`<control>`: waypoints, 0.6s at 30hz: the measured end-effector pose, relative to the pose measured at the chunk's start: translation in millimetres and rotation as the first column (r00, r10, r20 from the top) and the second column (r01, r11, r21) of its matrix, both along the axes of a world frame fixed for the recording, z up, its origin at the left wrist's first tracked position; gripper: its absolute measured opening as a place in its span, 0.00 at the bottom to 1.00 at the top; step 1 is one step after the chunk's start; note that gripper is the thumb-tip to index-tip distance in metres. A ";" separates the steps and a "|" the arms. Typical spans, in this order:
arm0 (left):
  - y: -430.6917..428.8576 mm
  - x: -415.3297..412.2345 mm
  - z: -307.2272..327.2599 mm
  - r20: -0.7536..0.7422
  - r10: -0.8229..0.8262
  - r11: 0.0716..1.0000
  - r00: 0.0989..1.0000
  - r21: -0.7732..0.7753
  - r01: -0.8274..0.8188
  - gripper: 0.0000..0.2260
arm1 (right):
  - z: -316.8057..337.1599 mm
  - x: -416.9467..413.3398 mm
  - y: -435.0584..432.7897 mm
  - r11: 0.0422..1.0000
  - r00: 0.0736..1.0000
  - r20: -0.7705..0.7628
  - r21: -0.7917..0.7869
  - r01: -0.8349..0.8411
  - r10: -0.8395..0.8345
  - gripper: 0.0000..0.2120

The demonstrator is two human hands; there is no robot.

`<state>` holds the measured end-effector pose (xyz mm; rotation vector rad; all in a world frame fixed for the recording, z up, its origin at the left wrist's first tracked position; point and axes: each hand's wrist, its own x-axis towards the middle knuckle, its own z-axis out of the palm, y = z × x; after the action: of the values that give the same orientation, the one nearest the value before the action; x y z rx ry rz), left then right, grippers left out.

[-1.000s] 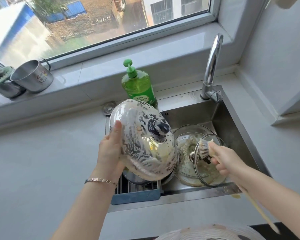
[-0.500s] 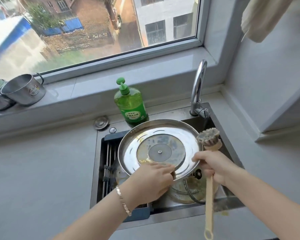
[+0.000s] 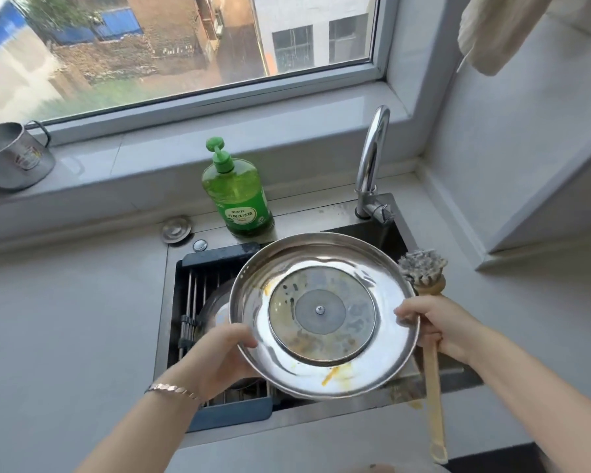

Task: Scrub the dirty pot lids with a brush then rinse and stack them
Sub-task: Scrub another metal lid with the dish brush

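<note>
A large steel pot lid (image 3: pixel 323 314) is held over the sink with its inner side up, showing yellow food smears near its lower rim. My left hand (image 3: pixel 224 356) grips its left rim from below. My right hand (image 3: pixel 435 327) holds a wooden-handled brush (image 3: pixel 432 377) upright, bristle head at the top, while its fingers touch the lid's right rim. Another lid (image 3: pixel 215 308) lies partly hidden in the sink under the held one.
A green dish soap bottle (image 3: pixel 238 196) stands behind the sink (image 3: pixel 394 230), the tap (image 3: pixel 372 162) at the back right. A blue-framed drying rack (image 3: pixel 198 291) fills the sink's left side. A steel mug (image 3: pixel 12 157) sits on the windowsill. A cloth (image 3: pixel 492 29) hangs at upper right.
The lid was flipped from its patterned outer side to its inner side and now sits closer to me. My right hand lifted the brush from the glass lids to the rim.
</note>
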<state>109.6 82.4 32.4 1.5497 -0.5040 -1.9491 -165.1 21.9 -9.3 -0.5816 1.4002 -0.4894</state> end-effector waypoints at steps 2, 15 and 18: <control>5.7 2.4 -6.4 -0.047 -0.008 0.998 0.999 -0.062 0.005 0.21 | 2.2 -0.8 -0.5 0.987 0.970 -0.225 -0.105 -0.118 0.091 0.05; 23.2 -19.4 -24.9 0.063 0.097 0.972 0.993 -0.220 -0.081 0.33 | -10.2 77.3 61.4 0.133 0.209 -0.973 -0.195 -0.972 0.100 0.39; 26.9 -22.6 -23.5 0.047 0.113 0.972 0.993 -0.211 -0.101 0.32 | -8.3 84.0 47.2 0.155 0.221 -0.973 -0.209 -0.965 0.062 0.38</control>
<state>87.1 109.4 9.0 1.4725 -0.6154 -1.7161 -81.2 69.0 -17.6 -2.5709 1.4260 -0.0801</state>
